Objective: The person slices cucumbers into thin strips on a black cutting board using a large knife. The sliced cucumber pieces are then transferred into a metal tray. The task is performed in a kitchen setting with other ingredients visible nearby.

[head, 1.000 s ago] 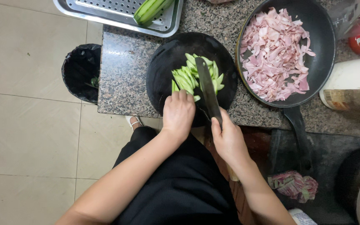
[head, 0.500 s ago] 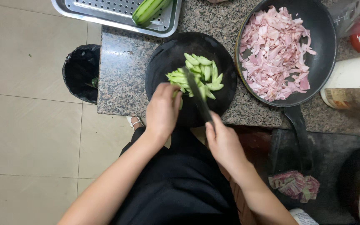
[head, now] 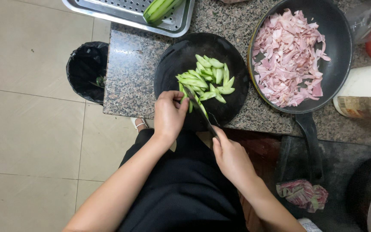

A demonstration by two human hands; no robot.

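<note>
Green vegetable slices (head: 206,79): heaped at the centre of the round black cutting board (head: 172,56), at 1 o'clock from the left hand.
Uncut strip: long axis runs 12 to 6, under the left fingertips.
Left hand (head: 168,116): curled, pressing the strip down at the board's 7 o'clock; nearer the pile.
Right hand (head: 232,159): closed around the handle of the steel knife (head: 200,111), blade pointing to 11 o'clock, just right of the left fingers.
Black frying pan of pink meat slices (head: 293,56): 3 o'clock of board.

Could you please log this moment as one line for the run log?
left hand: steadies green vegetable slices | right hand: holds knife | on: round black board
</note>
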